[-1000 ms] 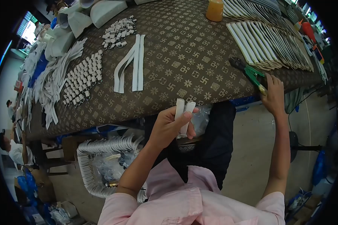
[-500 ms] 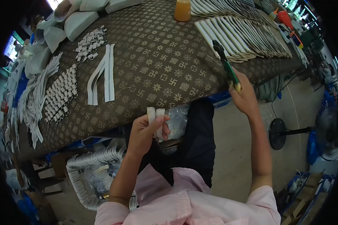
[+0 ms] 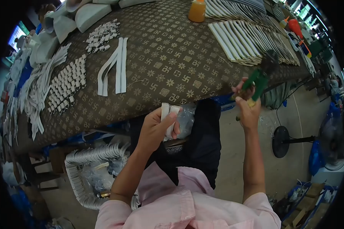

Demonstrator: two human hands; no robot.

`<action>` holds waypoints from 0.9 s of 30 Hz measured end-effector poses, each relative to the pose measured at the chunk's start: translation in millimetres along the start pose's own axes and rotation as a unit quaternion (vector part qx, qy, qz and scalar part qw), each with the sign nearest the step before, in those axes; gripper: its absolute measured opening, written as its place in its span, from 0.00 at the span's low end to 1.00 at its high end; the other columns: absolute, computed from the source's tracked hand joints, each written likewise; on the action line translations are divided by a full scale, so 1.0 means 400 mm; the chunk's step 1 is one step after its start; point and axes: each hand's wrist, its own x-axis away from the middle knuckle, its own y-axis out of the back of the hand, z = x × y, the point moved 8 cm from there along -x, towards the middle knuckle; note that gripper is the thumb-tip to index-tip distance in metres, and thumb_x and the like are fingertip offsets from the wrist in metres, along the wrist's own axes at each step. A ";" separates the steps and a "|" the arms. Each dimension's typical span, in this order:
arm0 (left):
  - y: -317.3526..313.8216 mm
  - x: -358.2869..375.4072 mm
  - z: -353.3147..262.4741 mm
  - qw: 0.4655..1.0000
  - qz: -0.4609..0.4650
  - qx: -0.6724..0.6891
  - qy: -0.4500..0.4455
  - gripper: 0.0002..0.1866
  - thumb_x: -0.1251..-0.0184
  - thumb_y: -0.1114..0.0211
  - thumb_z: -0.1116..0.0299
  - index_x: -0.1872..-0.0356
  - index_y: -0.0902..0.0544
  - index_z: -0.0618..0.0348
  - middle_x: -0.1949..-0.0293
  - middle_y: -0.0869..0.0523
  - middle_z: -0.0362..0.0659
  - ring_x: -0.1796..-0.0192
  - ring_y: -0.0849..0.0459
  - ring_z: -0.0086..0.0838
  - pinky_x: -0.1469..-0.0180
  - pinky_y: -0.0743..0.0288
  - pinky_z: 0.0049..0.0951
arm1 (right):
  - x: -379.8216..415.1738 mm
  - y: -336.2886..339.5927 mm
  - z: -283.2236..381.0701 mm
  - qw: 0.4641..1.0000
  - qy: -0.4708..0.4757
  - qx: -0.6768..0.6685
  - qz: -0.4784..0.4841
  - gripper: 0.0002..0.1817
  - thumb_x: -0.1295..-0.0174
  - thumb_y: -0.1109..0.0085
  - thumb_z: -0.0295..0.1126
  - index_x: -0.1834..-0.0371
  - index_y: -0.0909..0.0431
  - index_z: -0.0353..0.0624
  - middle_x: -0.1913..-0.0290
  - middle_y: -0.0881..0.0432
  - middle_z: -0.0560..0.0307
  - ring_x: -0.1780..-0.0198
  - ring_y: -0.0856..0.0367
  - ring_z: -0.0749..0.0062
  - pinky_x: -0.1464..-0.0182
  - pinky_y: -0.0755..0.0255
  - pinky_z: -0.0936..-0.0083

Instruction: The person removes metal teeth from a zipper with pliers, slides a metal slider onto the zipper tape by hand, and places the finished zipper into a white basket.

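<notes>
Close to the table's front edge, my left hand is closed on the ends of white zipper tape, with teeth visible along the edge. My right hand grips a pair of green-handled pliers over the right side of the table edge; their head is blurred by motion. Another white zipper strip, split into two tapes, lies on the patterned cloth ahead of my left hand. Beyond it are a loose heap of small pale metal pieces, perhaps zipper sliders, and neat rows of similar pieces.
Stacked white strips with dark edges lie at the table's back right, beside an orange bottle. Loose white tapes hang at the left. A white woven basket stands below, and a black fan is at right.
My right hand has turned the pliers, swinging their head to the right, and its fingers have shifted on the handles. My left hand still holds the tape, slightly further right in view.
</notes>
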 end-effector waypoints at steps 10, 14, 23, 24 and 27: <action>0.029 0.007 -0.058 0.998 -0.026 -0.035 -0.055 0.11 0.32 0.45 0.67 0.61 0.22 0.67 0.80 0.21 0.40 0.81 0.25 0.18 0.78 0.32 0.16 | 0.160 -0.161 0.032 0.959 0.039 0.217 0.175 0.27 0.52 0.46 0.19 0.44 0.35 0.36 0.57 0.29 0.47 0.59 0.27 0.57 0.56 0.32 0.70; 0.035 0.014 -0.069 0.998 -0.030 -0.051 -0.030 0.09 0.34 0.42 0.67 0.64 0.21 0.65 0.82 0.21 0.39 0.83 0.27 0.15 0.82 0.35 0.15 | 0.156 -0.211 0.038 0.915 0.056 0.301 0.264 0.29 0.53 0.45 0.20 0.44 0.37 0.35 0.53 0.30 0.41 0.53 0.29 0.45 0.50 0.34 0.64; 0.043 0.015 -0.060 0.997 -0.044 -0.065 -0.007 0.08 0.35 0.40 0.68 0.69 0.21 0.62 0.84 0.23 0.36 0.84 0.28 0.13 0.84 0.37 0.13 | 0.156 -0.228 0.046 0.904 0.039 0.292 0.309 0.30 0.51 0.47 0.20 0.41 0.39 0.34 0.50 0.32 0.41 0.50 0.31 0.45 0.47 0.36 0.63; 0.044 0.014 -0.059 0.997 -0.046 -0.059 -0.009 0.08 0.35 0.41 0.68 0.70 0.22 0.62 0.84 0.23 0.36 0.84 0.28 0.13 0.84 0.37 0.13 | 0.158 -0.229 0.046 0.900 0.032 0.294 0.321 0.30 0.51 0.47 0.20 0.40 0.40 0.34 0.50 0.32 0.41 0.50 0.31 0.44 0.46 0.36 0.62; 0.045 0.015 -0.065 0.996 -0.048 -0.075 -0.025 0.08 0.35 0.41 0.69 0.71 0.22 0.62 0.84 0.23 0.36 0.84 0.28 0.13 0.84 0.36 0.14 | 0.158 -0.227 0.046 0.893 0.001 0.298 0.338 0.31 0.52 0.48 0.20 0.40 0.41 0.34 0.49 0.33 0.41 0.49 0.31 0.45 0.46 0.36 0.62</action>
